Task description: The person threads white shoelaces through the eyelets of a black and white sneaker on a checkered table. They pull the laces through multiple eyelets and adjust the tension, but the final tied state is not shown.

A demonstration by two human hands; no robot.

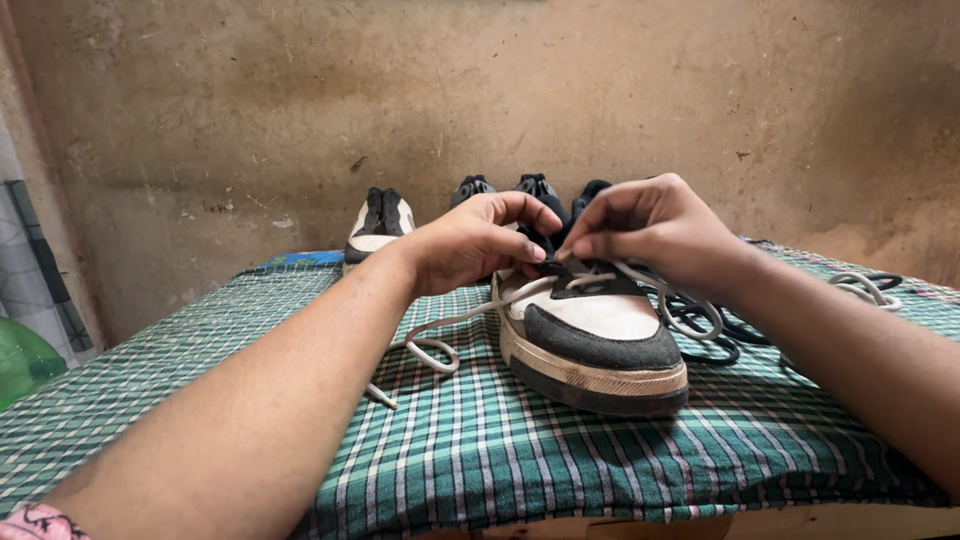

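Shoelace (pixel 455 322), pale, was pinched by left hand (pixel 470 245) and right hand (pixel 655 228) above the shoe (pixel 590 340) at frame centre; its slack could snag or slip free.

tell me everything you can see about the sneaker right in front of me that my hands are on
The sneaker is a low, white shoe with dark grey toe and side panels, a scuffed cream sole and a black tongue. It stands upright on the green checked cloth, toe toward the camera. A pale lace trails off its left side onto the cloth. The left hand and right hand pinch the lacing at its eyelets.
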